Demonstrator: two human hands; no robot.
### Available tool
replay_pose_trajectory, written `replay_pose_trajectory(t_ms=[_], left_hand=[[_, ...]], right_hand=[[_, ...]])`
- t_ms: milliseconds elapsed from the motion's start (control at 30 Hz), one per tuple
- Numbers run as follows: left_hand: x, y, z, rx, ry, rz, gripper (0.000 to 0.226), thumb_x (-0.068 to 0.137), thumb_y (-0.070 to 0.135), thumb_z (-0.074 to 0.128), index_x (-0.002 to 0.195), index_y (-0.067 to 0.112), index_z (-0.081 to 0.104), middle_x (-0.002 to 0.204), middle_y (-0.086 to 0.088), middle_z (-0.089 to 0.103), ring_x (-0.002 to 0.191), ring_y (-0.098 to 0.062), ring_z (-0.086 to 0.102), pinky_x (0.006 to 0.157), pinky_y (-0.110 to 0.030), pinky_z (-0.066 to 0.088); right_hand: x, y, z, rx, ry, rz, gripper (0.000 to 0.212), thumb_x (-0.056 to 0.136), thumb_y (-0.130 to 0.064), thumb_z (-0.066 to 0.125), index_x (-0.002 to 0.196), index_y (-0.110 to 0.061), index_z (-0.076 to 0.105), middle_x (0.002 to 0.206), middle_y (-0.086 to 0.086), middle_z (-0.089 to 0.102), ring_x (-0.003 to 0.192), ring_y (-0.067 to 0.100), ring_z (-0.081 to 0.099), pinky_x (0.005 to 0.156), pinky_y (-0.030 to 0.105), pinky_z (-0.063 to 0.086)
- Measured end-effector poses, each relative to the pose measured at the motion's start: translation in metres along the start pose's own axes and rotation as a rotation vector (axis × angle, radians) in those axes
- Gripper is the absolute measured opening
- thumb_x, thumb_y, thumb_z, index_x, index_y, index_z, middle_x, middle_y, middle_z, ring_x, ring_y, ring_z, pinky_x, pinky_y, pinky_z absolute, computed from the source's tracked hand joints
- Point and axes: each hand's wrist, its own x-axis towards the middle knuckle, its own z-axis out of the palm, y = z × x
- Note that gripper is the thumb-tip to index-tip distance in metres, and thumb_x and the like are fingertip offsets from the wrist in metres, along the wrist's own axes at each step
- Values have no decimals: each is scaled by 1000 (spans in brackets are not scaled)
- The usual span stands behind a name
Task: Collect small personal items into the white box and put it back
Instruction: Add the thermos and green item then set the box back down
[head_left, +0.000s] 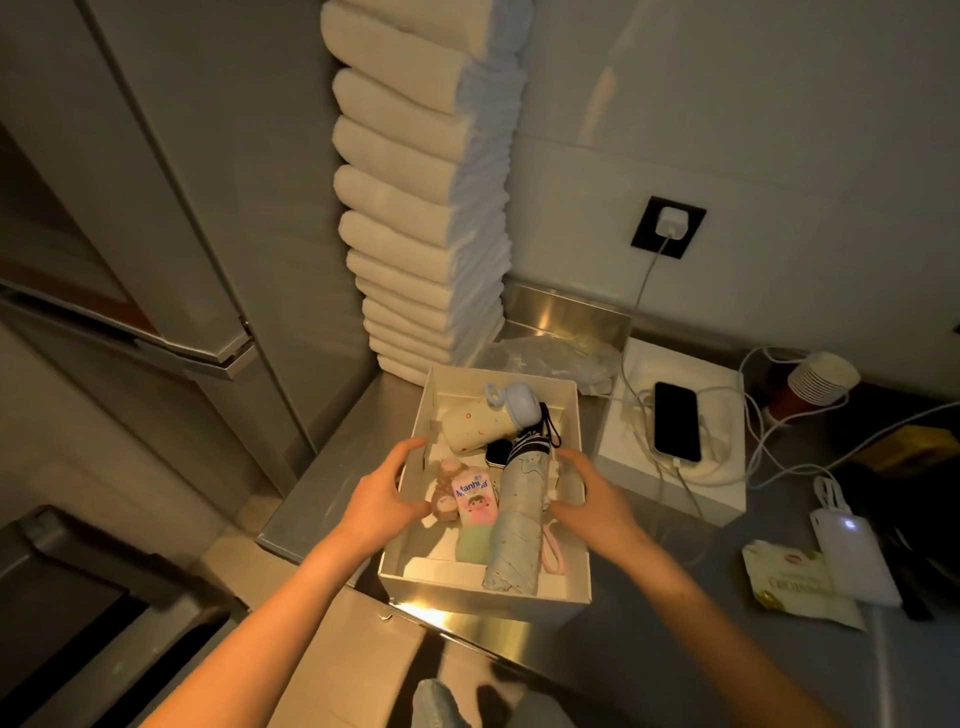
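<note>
1. The white box (498, 590) sits open on the metal counter (322, 483), near its left front corner, with no lid in view. It looks like stiff white card with straight walls and a paler insert at the bottom.
2. Inside lie a cream bottle (480, 423) with a pale blue cap at the far end, a folded umbrella (519, 519) along the right side, a small pink carton (474, 499), a small plush toy (445, 488) and a dark rounded object I cannot identify. The box looks nearly full, so collecting seems about done.
3. The left hand (384, 499) clasps the left wall, fingers curled over the rim. The right hand (587, 493) presses the right wall beside the umbrella. A grip on both sides would keep the loaded box level for lifting or sliding, I judge.
4. Just behind the box stands a tall stack of folded towels (426, 208), with a crumpled plastic bag (550, 358) beside it.
5. To the right, apart from the box, a phone (675, 428) charges on a second white box (675, 488), its cable running to a wall socket (668, 227).
</note>
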Motion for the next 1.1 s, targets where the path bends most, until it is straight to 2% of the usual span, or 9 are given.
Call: replay_pose_trajectory(t_ms=[100, 267, 400, 500, 567, 633, 800, 933, 1100], left_hand=[[1, 1, -3, 21, -36, -4, 80, 74, 11, 74, 137, 38, 33, 132, 13, 43, 112, -9, 47, 87, -21, 35], [0, 0, -3, -34, 36, -14, 79, 66, 4, 75, 130, 39, 45, 130, 17, 48, 107, -6, 49, 82, -16, 36], [1, 1, -4, -36, 49, -5, 77, 64, -2, 75, 125, 37, 50, 123, 19, 50, 103, -4, 49, 76, -8, 35], [2, 4, -11, -15, 50, 14, 73, 62, -5, 73, 121, 34, 54, 114, 16, 56, 85, 3, 54, 62, 1, 36], [1, 6, -16, 0, 61, 35, 71, 61, -7, 71, 118, 33, 55, 108, 14, 58, 78, 7, 53, 60, 2, 35], [0, 7, -21, -8, 74, 48, 70, 62, -7, 70, 118, 34, 56, 104, 12, 60, 74, 5, 53, 60, 1, 36], [-2, 9, -33, -48, 89, 86, 75, 62, -7, 69, 119, 40, 54, 114, 13, 62, 94, -7, 61, 66, -6, 43], [-6, 18, -47, -81, 111, 106, 74, 62, -6, 69, 117, 41, 55, 111, 17, 63, 87, 2, 62, 69, -13, 50], [-16, 29, -62, -50, 151, 142, 71, 63, -8, 68, 117, 37, 57, 107, 21, 63, 89, 1, 61, 66, -2, 43]], right_hand=[[-4, 1, 5, 32, -1, 8, 66, 74, -13, 72, 130, -31, 41, 110, -7, 56, 100, 12, 54, 74, 22, 40], [-2, 9, 7, 37, 59, 12, 72, 67, -5, 74, 124, -39, 46, 119, -6, 59, 105, 15, 59, 84, 31, 52], [1, 7, 9, 38, 72, 35, 76, 62, 8, 67, 122, -36, 49, 121, -3, 57, 108, 19, 57, 82, 28, 51], [0, 5, 12, 39, 70, 36, 76, 59, 9, 69, 122, -31, 51, 121, -4, 57, 110, 16, 55, 78, 21, 47], [-4, 3, 13, 43, 68, 39, 76, 58, 7, 71, 119, -33, 52, 120, -5, 57, 109, 15, 56, 77, 21, 48], [-8, 0, 15, 58, 82, 27, 76, 57, 5, 72, 117, -38, 52, 119, -6, 57, 106, 14, 57, 78, 25, 52], [-19, -20, 12, 82, 148, -13, 74, 61, 8, 69, 117, -37, 52, 116, -9, 56, 102, 12, 57, 78, 24, 51], [-21, -44, 4, 68, 188, -51, 71, 62, 8, 70, 118, -33, 53, 109, -10, 58, 98, 12, 57, 77, 27, 53], [-27, -55, 5, 87, 186, -76, 69, 61, 2, 74, 116, -35, 53, 111, -7, 59, 97, 13, 59, 75, 29, 54]])
